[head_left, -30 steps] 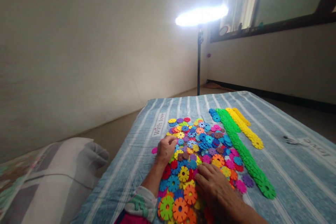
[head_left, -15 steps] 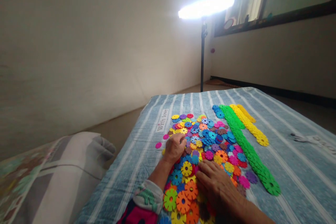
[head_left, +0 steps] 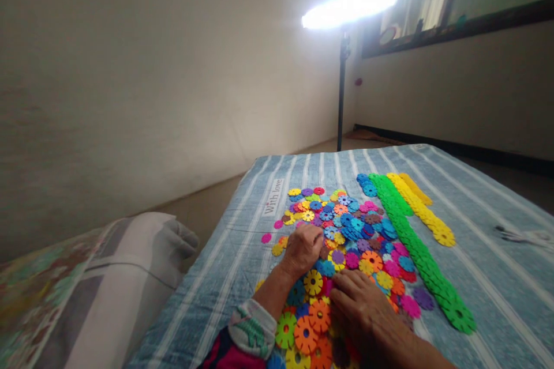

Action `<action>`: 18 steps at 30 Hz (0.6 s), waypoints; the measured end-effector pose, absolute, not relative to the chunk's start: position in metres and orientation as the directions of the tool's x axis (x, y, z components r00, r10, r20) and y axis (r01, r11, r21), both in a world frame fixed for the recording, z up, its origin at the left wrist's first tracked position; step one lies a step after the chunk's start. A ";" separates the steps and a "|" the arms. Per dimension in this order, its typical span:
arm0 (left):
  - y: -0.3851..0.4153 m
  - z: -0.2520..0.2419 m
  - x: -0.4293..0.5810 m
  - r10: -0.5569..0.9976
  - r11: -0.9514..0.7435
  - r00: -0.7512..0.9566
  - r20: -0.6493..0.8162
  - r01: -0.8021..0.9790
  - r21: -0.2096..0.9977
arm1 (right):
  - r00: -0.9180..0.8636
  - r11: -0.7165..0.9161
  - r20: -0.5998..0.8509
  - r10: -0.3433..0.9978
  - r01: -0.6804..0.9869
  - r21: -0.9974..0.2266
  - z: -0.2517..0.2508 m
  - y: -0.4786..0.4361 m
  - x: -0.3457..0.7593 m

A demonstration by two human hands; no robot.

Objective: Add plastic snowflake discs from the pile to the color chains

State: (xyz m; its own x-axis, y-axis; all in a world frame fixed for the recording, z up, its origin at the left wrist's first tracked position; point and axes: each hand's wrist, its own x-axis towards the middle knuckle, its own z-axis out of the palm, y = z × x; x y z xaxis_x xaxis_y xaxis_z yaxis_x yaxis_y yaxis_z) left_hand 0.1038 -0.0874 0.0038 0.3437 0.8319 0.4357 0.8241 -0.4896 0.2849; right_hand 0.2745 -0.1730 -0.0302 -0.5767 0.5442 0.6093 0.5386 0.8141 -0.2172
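Observation:
A heap of notched, flower-shaped plastic discs [head_left: 312, 282] in many colours covers the middle of the bed. My left hand [head_left: 304, 249] is closed over the heap's left part, its fingers curled under; whatever they hold is hidden. Nearer to me on the right, my right hand [head_left: 361, 302] rests low over the discs with its fingers bent and together. Its fingertips are out of sight among the discs, so I cannot make out what they hold. Orange discs [head_left: 319, 316] and a lime green disc [head_left: 286, 330] lie close below the hands.
Right of the heap run overlapping rows of green discs [head_left: 426, 262] and yellow discs [head_left: 419, 204], with a short stack of blue discs [head_left: 369, 188]. The striped sheet [head_left: 216, 277] lies under everything. A bright lamp on a stand [head_left: 340, 98] rises behind; folded bedding [head_left: 125, 265] lies left.
My left hand has shifted slightly right across the heap, uncovering yellow and orange discs at its left edge. My right hand stays nearly in place. The whole view has swung a little left.

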 end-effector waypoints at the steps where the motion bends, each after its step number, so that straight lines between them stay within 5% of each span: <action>1: -0.088 0.005 0.105 0.831 -0.496 0.349 0.433 0.817 0.295 | -0.590 0.822 0.604 0.536 0.528 -0.214 -0.028 -0.174 0.275; 11: -0.084 0.007 0.104 0.821 -0.545 0.358 0.445 0.725 0.421 | -0.584 0.897 0.737 0.339 0.437 -0.067 -0.017 -0.180 0.291; 18: -0.087 0.014 0.109 0.757 -0.624 0.416 0.504 0.690 0.367 | -0.515 0.887 0.798 0.313 0.459 -0.052 -0.028 -0.178 0.290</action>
State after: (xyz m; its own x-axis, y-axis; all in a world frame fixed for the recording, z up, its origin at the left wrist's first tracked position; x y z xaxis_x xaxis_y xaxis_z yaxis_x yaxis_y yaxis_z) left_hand 0.1090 -0.0866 0.0136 0.4163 0.7568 0.5040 0.6899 -0.6240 0.3671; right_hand 0.2898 -0.1782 -0.0281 -0.5147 0.3134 0.7980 0.4588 0.8870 -0.0524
